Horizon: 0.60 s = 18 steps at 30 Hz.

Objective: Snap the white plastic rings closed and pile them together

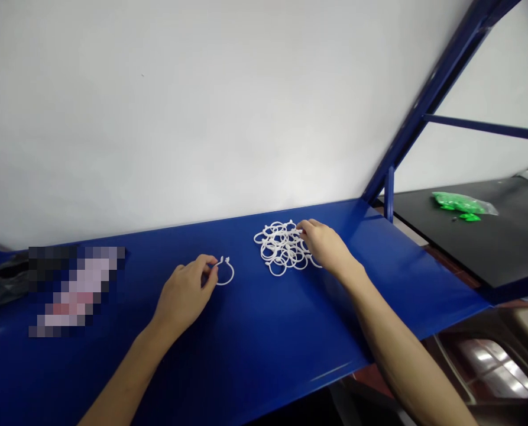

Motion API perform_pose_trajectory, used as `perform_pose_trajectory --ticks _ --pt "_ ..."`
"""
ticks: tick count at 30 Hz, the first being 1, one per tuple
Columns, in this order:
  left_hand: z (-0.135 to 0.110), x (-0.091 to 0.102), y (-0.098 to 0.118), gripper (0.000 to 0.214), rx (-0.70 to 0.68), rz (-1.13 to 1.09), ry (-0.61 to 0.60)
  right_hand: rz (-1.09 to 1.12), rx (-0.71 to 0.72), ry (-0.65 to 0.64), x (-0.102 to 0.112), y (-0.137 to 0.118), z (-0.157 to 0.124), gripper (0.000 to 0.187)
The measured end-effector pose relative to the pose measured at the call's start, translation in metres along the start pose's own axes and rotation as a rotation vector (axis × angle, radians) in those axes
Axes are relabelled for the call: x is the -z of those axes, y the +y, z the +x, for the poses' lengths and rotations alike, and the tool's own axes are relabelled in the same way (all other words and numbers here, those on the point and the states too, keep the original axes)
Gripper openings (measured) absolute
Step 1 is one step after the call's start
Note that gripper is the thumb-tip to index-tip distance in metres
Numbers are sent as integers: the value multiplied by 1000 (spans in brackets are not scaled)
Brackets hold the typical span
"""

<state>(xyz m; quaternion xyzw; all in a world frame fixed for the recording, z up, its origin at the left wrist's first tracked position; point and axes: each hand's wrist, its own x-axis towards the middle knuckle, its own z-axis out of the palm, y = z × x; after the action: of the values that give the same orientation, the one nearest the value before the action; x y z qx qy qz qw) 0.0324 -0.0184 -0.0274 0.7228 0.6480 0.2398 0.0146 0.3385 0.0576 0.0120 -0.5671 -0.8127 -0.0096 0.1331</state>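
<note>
A pile of several white plastic rings (pixel 281 248) lies on the blue table (pixel 255 343) near the wall. My right hand (pixel 326 247) rests on the pile's right side, its fingers pinched on one ring. A single white ring (pixel 225 273) lies apart to the left of the pile. My left hand (pixel 186 291) has its fingers curled and pinches that ring at its left edge.
A blurred-out patch (pixel 75 290) sits on the table's left, with a dark object (pixel 2 284) beside it. A blue frame post (pixel 427 100) rises at the right. Beyond it a black surface (pixel 476 242) carries a bag of green parts (pixel 461 205).
</note>
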Motion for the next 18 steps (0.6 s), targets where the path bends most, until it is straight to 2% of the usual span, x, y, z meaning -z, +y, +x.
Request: perform_pose_trajectory --ticks 4,8,10,12,14,18 --pt "-1 -2 3 27 -51 -20 33 60 68 37 0 -10 -1 17" --pt "-3 -5 8 26 -94 -28 67 327 309 91 -12 -34 -9 17" --pt "-6 -8 12 26 -130 -41 94 492 401 55 -21 -52 -17 22" --pt "-9 -11 17 24 -171 -58 126 640 409 -11 -30 -68 -25 26" --pt "-11 -12 21 24 -208 -80 136 741 392 -62 -39 -80 -31 22" --pt "-13 -10 27 26 -242 -150 84 782 361 -15 -48 -86 -36 16"
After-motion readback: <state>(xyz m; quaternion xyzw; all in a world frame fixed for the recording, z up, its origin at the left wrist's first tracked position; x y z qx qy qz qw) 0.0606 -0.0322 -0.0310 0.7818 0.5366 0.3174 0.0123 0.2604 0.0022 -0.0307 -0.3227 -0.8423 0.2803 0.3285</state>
